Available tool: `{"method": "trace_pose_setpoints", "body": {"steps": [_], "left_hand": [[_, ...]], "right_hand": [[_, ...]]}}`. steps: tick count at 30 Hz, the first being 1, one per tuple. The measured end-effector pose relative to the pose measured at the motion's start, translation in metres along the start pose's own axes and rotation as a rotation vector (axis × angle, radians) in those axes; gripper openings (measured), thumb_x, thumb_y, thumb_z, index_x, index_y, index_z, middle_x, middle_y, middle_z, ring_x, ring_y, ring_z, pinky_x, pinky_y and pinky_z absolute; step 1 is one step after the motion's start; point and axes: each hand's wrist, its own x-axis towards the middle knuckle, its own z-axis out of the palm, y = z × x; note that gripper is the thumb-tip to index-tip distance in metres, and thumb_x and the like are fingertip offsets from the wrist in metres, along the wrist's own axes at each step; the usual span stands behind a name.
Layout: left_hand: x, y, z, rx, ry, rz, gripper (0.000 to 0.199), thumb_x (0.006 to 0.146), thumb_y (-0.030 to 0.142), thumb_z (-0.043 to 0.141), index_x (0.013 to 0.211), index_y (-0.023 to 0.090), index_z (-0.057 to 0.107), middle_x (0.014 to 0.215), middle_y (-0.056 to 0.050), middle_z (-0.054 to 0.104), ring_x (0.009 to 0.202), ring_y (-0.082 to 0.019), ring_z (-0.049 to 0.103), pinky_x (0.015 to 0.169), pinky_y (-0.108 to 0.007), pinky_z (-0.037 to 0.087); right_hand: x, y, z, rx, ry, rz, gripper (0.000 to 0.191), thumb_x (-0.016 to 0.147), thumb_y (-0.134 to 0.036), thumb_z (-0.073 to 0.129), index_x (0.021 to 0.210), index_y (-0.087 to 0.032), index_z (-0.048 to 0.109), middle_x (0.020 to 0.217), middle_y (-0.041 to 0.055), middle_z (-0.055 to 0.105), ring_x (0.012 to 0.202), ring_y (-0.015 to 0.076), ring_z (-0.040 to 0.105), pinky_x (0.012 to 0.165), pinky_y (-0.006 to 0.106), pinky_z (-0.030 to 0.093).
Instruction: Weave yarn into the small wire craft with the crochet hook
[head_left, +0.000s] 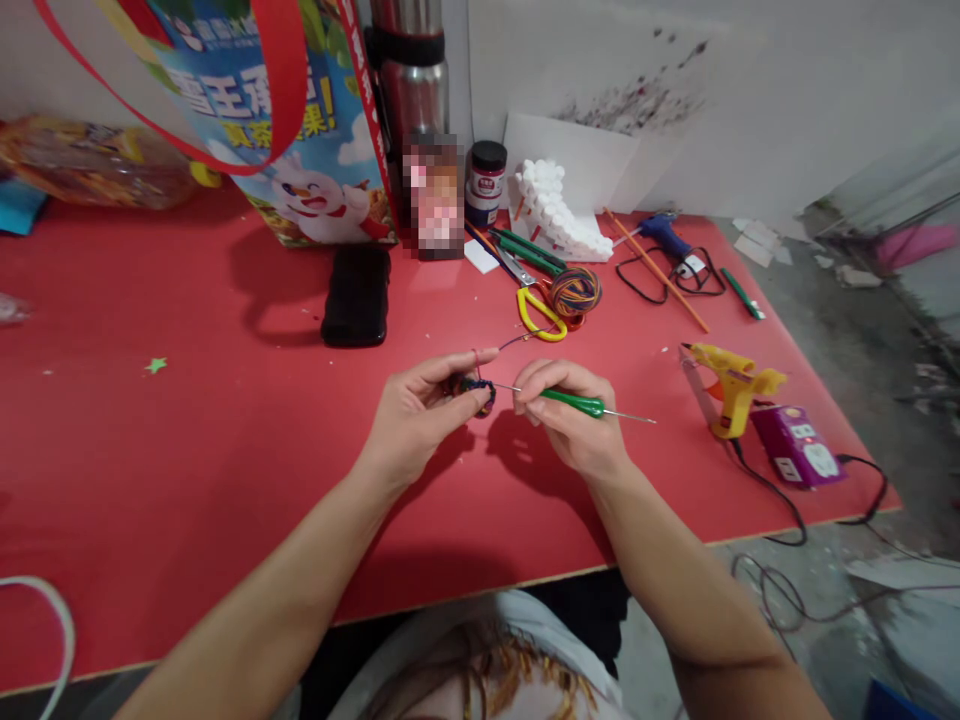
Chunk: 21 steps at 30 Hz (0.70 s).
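My left hand [420, 405] pinches a small dark multicoloured piece of crochet [484, 397] between thumb and fingers, above the red table. A strand of yarn passes over its raised index finger and leads back toward a ball of multicoloured yarn [576, 292]. In my right hand [574, 400] is a crochet hook with a green handle [574, 402], gripped like a pencil. Its thin metal shaft points left and its tip meets the crochet piece; a second thin metal end sticks out to the right. The exact stitch at the tip is too small to make out.
Yellow-handled scissors [541, 318] lie beside the yarn ball. A black phone-like case [356, 297] rests further left, before a colourful bag [300, 150] and a steel flask [415, 90]. At right are a yellow glue gun [731, 385], a purple power box [799, 445] and a blue glue gun [666, 235] with cables.
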Motion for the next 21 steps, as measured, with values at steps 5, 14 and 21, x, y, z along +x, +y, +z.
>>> {"method": "trace_pose_setpoints", "body": {"steps": [5,14,21], "left_hand": [[0.0,-0.004,-0.003,-0.02,-0.009,0.01,0.034,0.075,0.022,0.094,0.107,0.028,0.087,0.123,-0.007,0.082,0.086,-0.014,0.074,0.084,-0.025,0.062],[0.001,-0.003,-0.002,-0.025,0.007,0.039,0.041,0.074,0.022,0.095,0.114,0.029,0.086,0.1,-0.004,0.082,0.079,-0.01,0.071,0.074,-0.02,0.059],[-0.001,0.003,0.001,-0.026,0.035,-0.033,0.025,0.079,0.03,0.091,0.103,0.023,0.088,0.091,-0.006,0.083,0.067,-0.012,0.069,0.063,-0.022,0.056]], "right_hand": [[-0.004,-0.007,0.007,-0.081,0.018,0.052,0.024,0.093,-0.03,0.079,0.116,-0.023,0.079,0.091,0.0046,0.079,0.074,0.0159,0.069,0.069,0.031,0.058],[-0.004,-0.009,0.007,-0.174,-0.002,-0.07,0.016,0.097,-0.022,0.075,0.109,-0.026,0.084,0.099,0.0053,0.078,0.074,0.016,0.073,0.073,0.034,0.063],[-0.003,-0.014,0.006,-0.232,-0.058,-0.078,0.019,0.097,-0.022,0.074,0.112,-0.027,0.084,0.101,0.0072,0.08,0.081,0.0193,0.077,0.078,0.036,0.066]]}}
